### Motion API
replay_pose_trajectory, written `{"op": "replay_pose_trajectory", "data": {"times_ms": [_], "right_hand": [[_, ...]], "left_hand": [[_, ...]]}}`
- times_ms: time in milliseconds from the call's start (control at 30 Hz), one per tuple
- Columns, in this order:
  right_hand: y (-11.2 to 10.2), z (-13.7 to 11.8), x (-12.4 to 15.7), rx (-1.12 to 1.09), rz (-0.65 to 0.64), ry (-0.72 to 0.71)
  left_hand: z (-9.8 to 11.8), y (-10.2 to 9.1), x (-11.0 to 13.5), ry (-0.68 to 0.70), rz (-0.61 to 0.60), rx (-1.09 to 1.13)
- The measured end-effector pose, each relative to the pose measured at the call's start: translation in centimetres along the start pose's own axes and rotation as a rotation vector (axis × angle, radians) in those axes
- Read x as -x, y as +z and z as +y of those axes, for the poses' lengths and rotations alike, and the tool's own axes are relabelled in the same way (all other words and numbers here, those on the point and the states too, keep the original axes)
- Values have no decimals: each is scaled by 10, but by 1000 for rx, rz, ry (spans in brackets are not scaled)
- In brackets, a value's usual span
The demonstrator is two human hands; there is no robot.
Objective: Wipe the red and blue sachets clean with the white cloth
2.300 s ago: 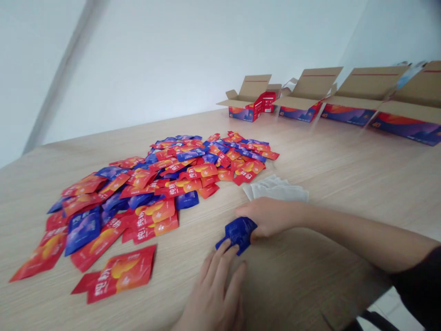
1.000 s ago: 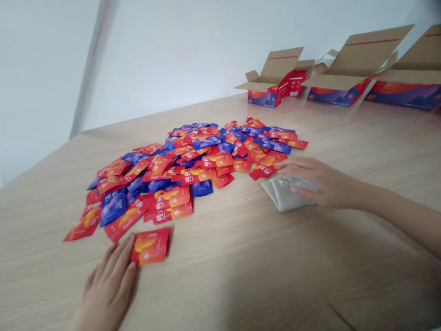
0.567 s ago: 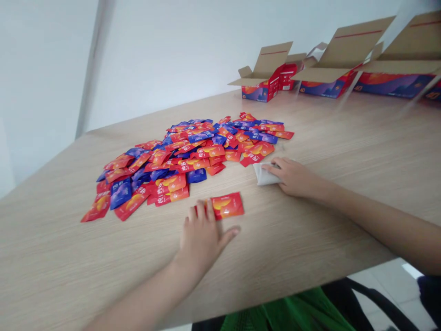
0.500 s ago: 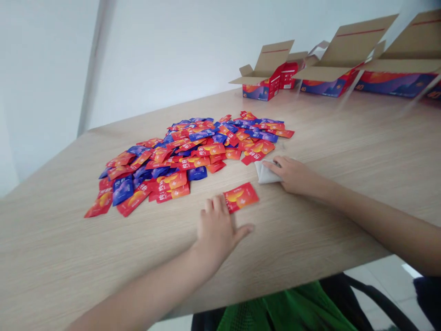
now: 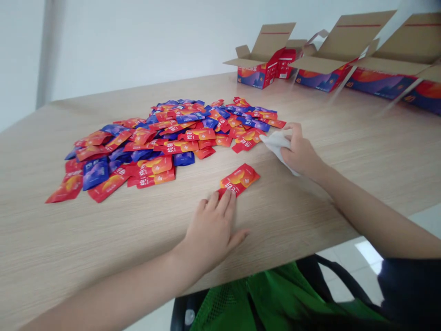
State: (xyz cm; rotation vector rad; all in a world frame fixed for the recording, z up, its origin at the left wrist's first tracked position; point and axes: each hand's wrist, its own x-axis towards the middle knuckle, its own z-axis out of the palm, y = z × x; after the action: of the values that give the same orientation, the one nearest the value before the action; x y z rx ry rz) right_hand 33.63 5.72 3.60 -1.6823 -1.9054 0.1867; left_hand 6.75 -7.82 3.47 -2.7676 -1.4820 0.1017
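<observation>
A heap of red and blue sachets (image 5: 144,147) lies on the wooden table (image 5: 51,239). Your left hand (image 5: 210,234) has its fingers spread, tips touching a lone red sachet (image 5: 240,179); your right hand (image 5: 301,149) pinches a crumpled white cloth (image 5: 276,142).

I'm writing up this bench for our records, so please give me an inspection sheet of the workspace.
Surface: flat, light wood-grain table.
Job's things: heap of red-orange and blue sachets; one red-orange sachet lying apart on the near side; crumpled white cloth at the heap's edge.
Clutter: open printed cardboard cartons in a row along the far side.
Hands: left hand flat on the table, fingertips touching the lone sachet; right hand gripping the cloth.
Cables: nothing seen.
Surroundings: white wall, pale floor, green mesh fabric on a dark chair frame.
</observation>
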Motion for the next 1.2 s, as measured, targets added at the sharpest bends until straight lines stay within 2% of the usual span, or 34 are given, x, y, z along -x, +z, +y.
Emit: {"op": "replay_pose_trajectory", "data": {"times_ms": [67, 133, 200, 267, 333, 400, 500, 567, 667, 700, 833, 867, 1000, 1133, 1200], "right_hand": [[-4, -24, 10, -9, 66, -24], [5, -52, 26, -11, 55, -173], [23, -75, 43, 23, -65, -371], [43, -86, 54, 152, -197, -458], [57, -83, 55, 211, -300, -506], [62, -74, 49, 217, -316, -475], [60, -65, 44, 202, -232, -359], [59, -69, 49, 185, -225, -388], [60, -80, 59, 169, -292, -493], [61, -82, 60, 170, -302, -475], [64, -79, 57, 222, -224, -239], [64, -79, 57, 226, -219, -240], [65, -79, 57, 176, -309, -428], [64, -76, 54, 203, -245, -258], [63, -76, 55, 192, -259, -320]], "left_hand": [[-5, 13, 0, 10, 36, 69], [-8, 22, -2, 5, 77, 125], [-9, 25, -3, 37, 98, 164], [-11, 25, -4, 75, 106, 185], [-13, 25, -3, 67, 116, 192], [-16, 26, -2, 32, 119, 187], [-20, 28, -1, 13, 88, 184], [-22, 28, -1, 7, 66, 185], [-25, 28, -2, -2, 61, 186], [-26, 28, -3, 5, 76, 180], [-29, 30, -5, 47, 180, 138], [-28, 30, -5, 56, 188, 136], [-25, 30, -4, 68, 194, 121], [-21, 35, -1, 70, 255, 49], [-19, 38, 0, 45, 251, 32]]}}
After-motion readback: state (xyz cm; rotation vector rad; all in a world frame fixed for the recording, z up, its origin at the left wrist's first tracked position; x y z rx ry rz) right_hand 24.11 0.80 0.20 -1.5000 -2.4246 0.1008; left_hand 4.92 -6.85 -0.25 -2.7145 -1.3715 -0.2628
